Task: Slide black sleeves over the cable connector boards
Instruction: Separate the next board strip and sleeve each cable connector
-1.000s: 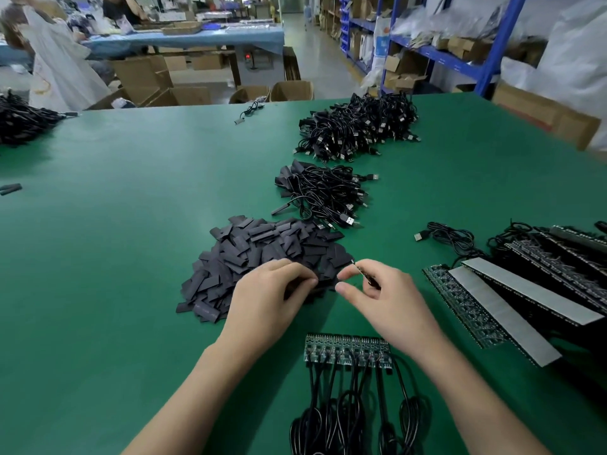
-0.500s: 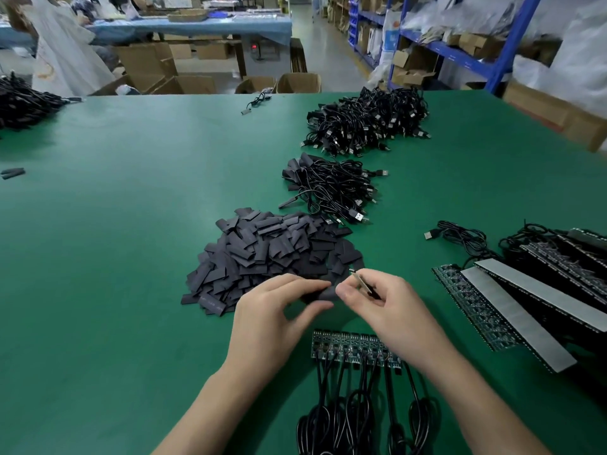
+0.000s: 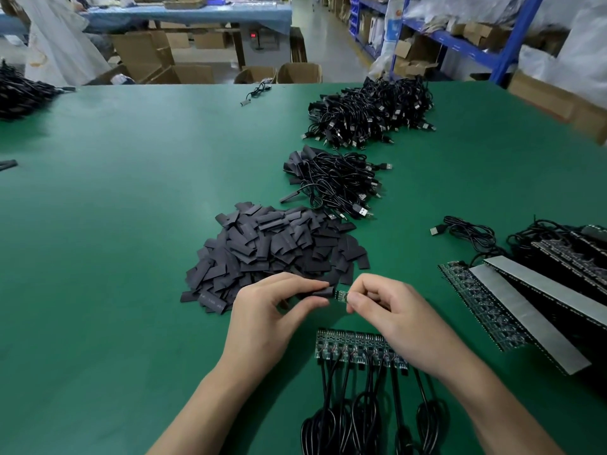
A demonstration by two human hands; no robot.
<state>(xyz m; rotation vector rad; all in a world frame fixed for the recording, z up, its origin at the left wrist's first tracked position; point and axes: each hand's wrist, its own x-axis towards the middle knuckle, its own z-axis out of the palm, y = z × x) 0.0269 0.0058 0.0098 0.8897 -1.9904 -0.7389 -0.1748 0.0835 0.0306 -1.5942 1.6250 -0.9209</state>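
Left hand (image 3: 272,320): raised just above the table, thumb and fingers curled, pinching a single black sleeve (image 3: 320,293) at its right-hand end.
Right hand (image 3: 394,320): beside the left, fingers bent, thumb and forefinger pinching a small connector board (image 3: 341,295).
Sleeve and board: end to end between the two hands; whether the board's tip is already inside the sleeve cannot be told.
Sleeve pile (image 3: 276,251): loose heap of flat black sleeves just beyond the hands; the left knuckles cover its near edge.
Board row (image 3: 354,349): joined green boards lying flat below the hands, partly hidden under the right hand, their black cables (image 3: 361,428) coiled toward the viewer.
Small cable heap (image 3: 335,178): behind the sleeve pile, cables with black sleeved ends.
Large cable heap (image 3: 371,110): farther back, near the table's far edge.
Right side: long board strips (image 3: 483,310) with grey paper bands (image 3: 525,320) on them, and a loose USB cable (image 3: 466,231) just behind.
Table (image 3: 115,224): green surface.
Beyond the table: cardboard boxes (image 3: 164,60) and blue shelving (image 3: 512,31).
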